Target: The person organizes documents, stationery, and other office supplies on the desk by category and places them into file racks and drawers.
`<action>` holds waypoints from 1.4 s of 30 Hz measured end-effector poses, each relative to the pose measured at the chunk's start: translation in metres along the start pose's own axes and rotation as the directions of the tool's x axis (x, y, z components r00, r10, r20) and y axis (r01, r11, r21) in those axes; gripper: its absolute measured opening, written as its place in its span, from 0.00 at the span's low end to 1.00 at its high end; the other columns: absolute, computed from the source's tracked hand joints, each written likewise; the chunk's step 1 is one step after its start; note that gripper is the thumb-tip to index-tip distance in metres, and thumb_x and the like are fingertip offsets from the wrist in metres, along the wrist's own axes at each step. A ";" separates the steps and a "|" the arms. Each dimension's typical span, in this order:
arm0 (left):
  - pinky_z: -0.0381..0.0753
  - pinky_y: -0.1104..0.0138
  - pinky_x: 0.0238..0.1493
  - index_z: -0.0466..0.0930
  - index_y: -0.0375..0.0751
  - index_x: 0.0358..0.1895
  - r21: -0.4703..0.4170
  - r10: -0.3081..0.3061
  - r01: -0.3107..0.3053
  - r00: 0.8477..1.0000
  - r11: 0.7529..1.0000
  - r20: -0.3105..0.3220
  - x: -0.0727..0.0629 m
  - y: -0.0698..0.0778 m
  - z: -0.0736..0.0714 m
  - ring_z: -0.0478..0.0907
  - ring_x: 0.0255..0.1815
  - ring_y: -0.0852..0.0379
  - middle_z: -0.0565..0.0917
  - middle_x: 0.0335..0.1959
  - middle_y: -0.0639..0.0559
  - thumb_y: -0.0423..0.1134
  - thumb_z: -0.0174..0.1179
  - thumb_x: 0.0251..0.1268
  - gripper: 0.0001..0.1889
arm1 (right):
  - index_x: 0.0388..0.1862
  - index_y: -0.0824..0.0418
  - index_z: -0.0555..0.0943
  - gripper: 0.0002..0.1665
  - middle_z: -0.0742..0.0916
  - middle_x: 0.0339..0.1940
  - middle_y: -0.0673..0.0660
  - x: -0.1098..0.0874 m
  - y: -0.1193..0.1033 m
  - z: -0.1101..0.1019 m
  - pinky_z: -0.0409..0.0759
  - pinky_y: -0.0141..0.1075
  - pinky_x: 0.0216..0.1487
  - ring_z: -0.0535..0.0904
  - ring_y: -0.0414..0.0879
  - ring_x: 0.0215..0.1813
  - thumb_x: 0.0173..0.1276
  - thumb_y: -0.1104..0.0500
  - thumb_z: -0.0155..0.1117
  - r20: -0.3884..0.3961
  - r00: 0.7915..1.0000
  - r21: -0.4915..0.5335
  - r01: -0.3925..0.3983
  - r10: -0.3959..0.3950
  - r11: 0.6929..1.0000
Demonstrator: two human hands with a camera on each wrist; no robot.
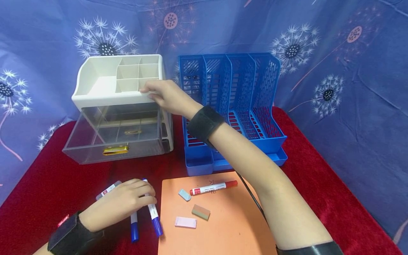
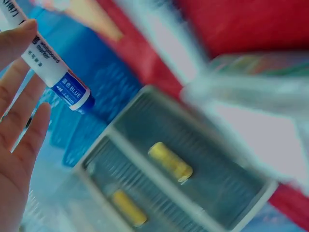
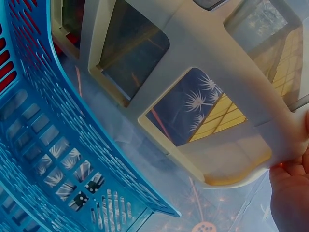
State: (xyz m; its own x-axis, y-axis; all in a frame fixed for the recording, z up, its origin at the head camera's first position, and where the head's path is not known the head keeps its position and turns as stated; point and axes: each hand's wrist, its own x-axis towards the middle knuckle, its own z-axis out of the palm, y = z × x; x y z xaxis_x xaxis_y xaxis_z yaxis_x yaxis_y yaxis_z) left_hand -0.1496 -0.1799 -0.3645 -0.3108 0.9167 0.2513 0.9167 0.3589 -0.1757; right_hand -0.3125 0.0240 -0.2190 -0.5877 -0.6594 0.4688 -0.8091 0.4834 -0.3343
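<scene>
My left hand (image 1: 122, 198) pinches a blue marker (image 1: 154, 211) between thumb and fingers. In the left wrist view this marker (image 2: 50, 67) shows its blue-ended barrel. A second blue marker (image 1: 134, 226) lies below that hand, partly hidden by it. My right hand (image 1: 167, 92) grips the front right rim of a white desk organizer (image 1: 111, 98); in the right wrist view, the fingers (image 3: 292, 169) hold the organizer's edge (image 3: 241, 179). The organizer's clear drawer (image 1: 86, 150) with a gold handle (image 1: 115, 150) is pulled out.
A blue file rack (image 1: 236, 148) stands right of the organizer. On an orange board (image 1: 229, 219) lie a red marker (image 1: 213, 187), a light-blue eraser (image 1: 184, 194), a brown-and-green eraser (image 1: 200, 212) and a pink eraser (image 1: 186, 222). A clear labelled item (image 1: 108, 190) is beside my left hand.
</scene>
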 end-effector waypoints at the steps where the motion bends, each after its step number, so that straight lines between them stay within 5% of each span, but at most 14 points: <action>1: 0.80 0.61 0.44 0.79 0.52 0.44 0.006 -0.005 0.005 1.000 1.000 -0.011 0.001 0.001 -0.007 0.77 0.42 0.56 0.81 0.39 0.57 0.38 0.81 0.22 0.33 | 0.46 0.62 0.80 0.10 0.85 0.51 0.52 0.000 0.000 0.000 0.67 0.25 0.61 0.77 0.43 0.59 0.68 0.66 0.56 -0.001 1.000 0.000 0.003 -0.003 1.000; 6: 0.81 0.59 0.42 0.79 0.49 0.48 0.021 -0.056 0.058 0.994 0.998 -0.093 0.006 0.008 -0.041 0.78 0.42 0.56 0.82 0.40 0.55 0.37 0.81 0.21 0.37 | 0.46 0.62 0.80 0.10 0.85 0.51 0.52 -0.001 -0.002 0.000 0.66 0.25 0.61 0.77 0.43 0.59 0.68 0.65 0.56 0.000 1.000 -0.004 0.013 -0.013 1.000; 10: 0.81 0.57 0.42 0.79 0.47 0.52 0.039 -0.106 0.114 0.980 0.993 -0.167 0.007 0.015 -0.067 0.79 0.43 0.54 0.83 0.42 0.52 0.42 0.61 0.63 0.15 | 0.47 0.61 0.80 0.10 0.85 0.51 0.52 -0.001 -0.003 0.000 0.66 0.25 0.61 0.76 0.43 0.59 0.69 0.64 0.56 0.003 1.000 -0.018 0.011 -0.011 1.000; 12: 0.79 0.58 0.45 0.80 0.46 0.53 0.058 -0.120 0.136 0.966 0.989 -0.230 0.009 0.018 -0.079 0.79 0.43 0.53 0.83 0.42 0.50 0.47 0.41 0.75 0.18 | 0.47 0.61 0.80 0.10 0.85 0.51 0.52 -0.002 -0.004 -0.001 0.66 0.24 0.61 0.76 0.43 0.59 0.69 0.64 0.56 0.005 1.000 -0.023 0.009 -0.009 1.000; 14: 0.75 0.62 0.53 0.81 0.44 0.52 0.074 -0.116 0.149 0.935 0.986 -0.335 0.012 0.018 -0.088 0.79 0.42 0.51 0.84 0.41 0.48 0.48 0.31 0.77 0.26 | 0.48 0.61 0.80 0.11 0.85 0.51 0.52 -0.002 -0.004 -0.002 0.66 0.25 0.61 0.76 0.43 0.59 0.69 0.64 0.56 0.003 1.000 -0.027 0.007 -0.007 1.000; 15: 0.73 0.65 0.56 0.82 0.43 0.51 0.083 -0.110 0.154 0.913 0.985 -0.394 0.014 0.017 -0.092 0.79 0.40 0.50 0.84 0.40 0.48 0.47 0.34 0.77 0.24 | 0.48 0.61 0.80 0.11 0.84 0.51 0.52 -0.003 -0.004 -0.003 0.66 0.25 0.61 0.76 0.43 0.59 0.69 0.64 0.55 0.001 1.000 -0.028 0.008 -0.008 1.000; 19: 0.71 0.66 0.54 0.84 0.41 0.47 0.104 -0.093 0.194 0.791 0.975 -0.605 0.021 0.004 -0.104 0.79 0.34 0.45 0.84 0.34 0.44 0.41 0.45 0.74 0.17 | 0.49 0.61 0.80 0.12 0.84 0.52 0.53 -0.004 -0.004 -0.004 0.67 0.25 0.61 0.76 0.44 0.59 0.69 0.65 0.55 -0.005 1.000 -0.026 0.013 -0.013 1.000; 22: 0.75 0.57 0.41 0.84 0.41 0.48 0.111 -0.151 0.287 0.751 0.952 -0.643 0.021 -0.007 -0.112 0.79 0.32 0.43 0.84 0.33 0.42 0.44 0.47 0.73 0.17 | 0.49 0.62 0.80 0.12 0.84 0.52 0.53 -0.004 -0.003 -0.005 0.67 0.25 0.61 0.76 0.44 0.59 0.69 0.65 0.55 -0.002 1.000 -0.020 0.015 -0.015 1.000; 29: 0.75 0.48 0.37 0.82 0.39 0.50 0.073 -0.307 0.424 0.753 0.903 -0.582 0.021 -0.034 -0.125 0.78 0.36 0.41 0.84 0.38 0.38 0.53 0.44 0.73 0.23 | 0.49 0.61 0.80 0.11 0.84 0.52 0.52 -0.004 -0.003 -0.004 0.67 0.25 0.60 0.76 0.43 0.59 0.69 0.64 0.55 0.009 1.000 -0.025 0.009 -0.009 1.000; 31: 0.75 0.48 0.38 0.83 0.39 0.48 0.055 -0.334 0.438 0.754 0.897 -0.565 0.022 -0.041 -0.126 0.78 0.38 0.41 0.84 0.38 0.39 0.48 0.52 0.69 0.18 | 0.48 0.60 0.79 0.11 0.84 0.52 0.52 -0.004 -0.003 -0.004 0.68 0.25 0.60 0.76 0.43 0.59 0.69 0.64 0.55 0.012 1.000 -0.028 0.000 0.000 1.000; 33: 0.76 0.48 0.39 0.83 0.38 0.47 0.047 -0.362 0.453 0.768 0.890 -0.528 0.023 -0.049 -0.126 0.78 0.40 0.42 0.84 0.38 0.39 0.40 0.62 0.61 0.13 | 0.48 0.60 0.79 0.10 0.84 0.52 0.52 -0.005 -0.003 -0.005 0.68 0.25 0.60 0.76 0.43 0.59 0.69 0.64 0.56 0.011 1.000 -0.026 -0.007 0.008 1.000; 36: 0.76 0.49 0.41 0.83 0.38 0.45 0.030 -0.390 0.455 0.793 0.890 -0.468 0.022 -0.061 -0.124 0.78 0.40 0.43 0.84 0.37 0.40 0.25 0.70 0.44 0.20 | 0.47 0.60 0.79 0.10 0.84 0.52 0.52 -0.005 -0.004 -0.004 0.68 0.25 0.60 0.76 0.43 0.59 0.69 0.64 0.56 0.014 1.000 -0.024 -0.015 0.015 1.000; 42: 0.77 0.52 0.34 0.84 0.38 0.43 0.042 -0.426 0.461 0.847 0.886 -0.318 0.021 -0.073 -0.121 0.78 0.31 0.50 0.83 0.31 0.45 0.25 0.71 0.42 0.19 | 0.47 0.60 0.79 0.10 0.84 0.53 0.52 -0.004 -0.007 -0.003 0.67 0.24 0.60 0.76 0.42 0.60 0.69 0.64 0.55 0.031 0.999 -0.015 -0.027 0.028 1.000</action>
State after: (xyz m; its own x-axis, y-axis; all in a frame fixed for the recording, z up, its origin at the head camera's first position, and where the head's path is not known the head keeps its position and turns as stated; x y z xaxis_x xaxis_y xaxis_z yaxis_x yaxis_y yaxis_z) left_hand -0.1925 -0.2079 -0.2315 -0.5733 0.5678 0.5907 0.6585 0.7483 -0.0802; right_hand -0.3048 0.0254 -0.2158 -0.6099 -0.6630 0.4341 -0.7925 0.5098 -0.3348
